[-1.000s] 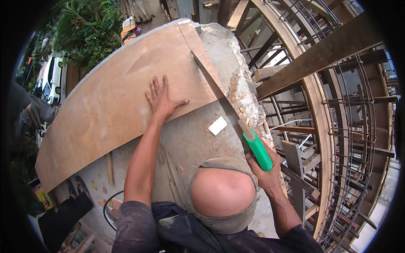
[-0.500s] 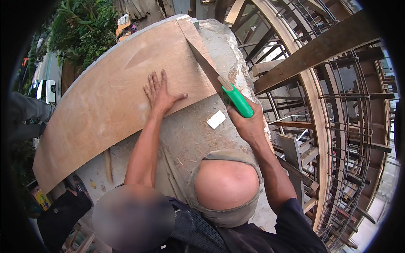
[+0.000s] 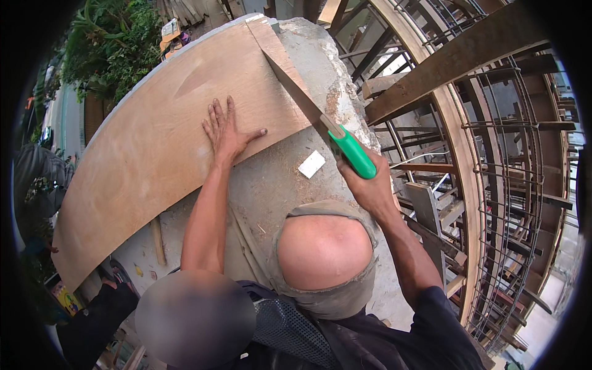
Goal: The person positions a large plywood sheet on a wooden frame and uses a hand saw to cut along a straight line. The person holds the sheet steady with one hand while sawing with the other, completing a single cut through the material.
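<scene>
A large curved sheet of plywood (image 3: 154, 129) lies over a concrete ledge (image 3: 277, 179). My left hand (image 3: 228, 135) rests flat on the sheet near its near edge, fingers spread and thumb pointing right. My right hand (image 3: 370, 182) is closed round the green handle of a handsaw (image 3: 354, 154). The saw's long blade slants up and left, in a cut across the right end of the sheet. A narrow strip of plywood (image 3: 283, 58) lies to the right of the blade. Just off the sheet's near edge, a small white rectangular piece (image 3: 312, 164) sits on the concrete.
Rough, broken concrete borders the ledge on the right; beyond it are timber beams (image 3: 456, 80) and bent steel bars (image 3: 530, 154). A wooden stick (image 3: 158, 240) pokes out beneath the sheet. At the left edge is a person in dark clothing (image 3: 40, 166). Green plants (image 3: 111, 49) grow at far left.
My right hand has drawn the handsaw back toward me and slightly right along the cut. My left hand stays on the plywood. The view has shifted a little; the person at left has changed posture.
</scene>
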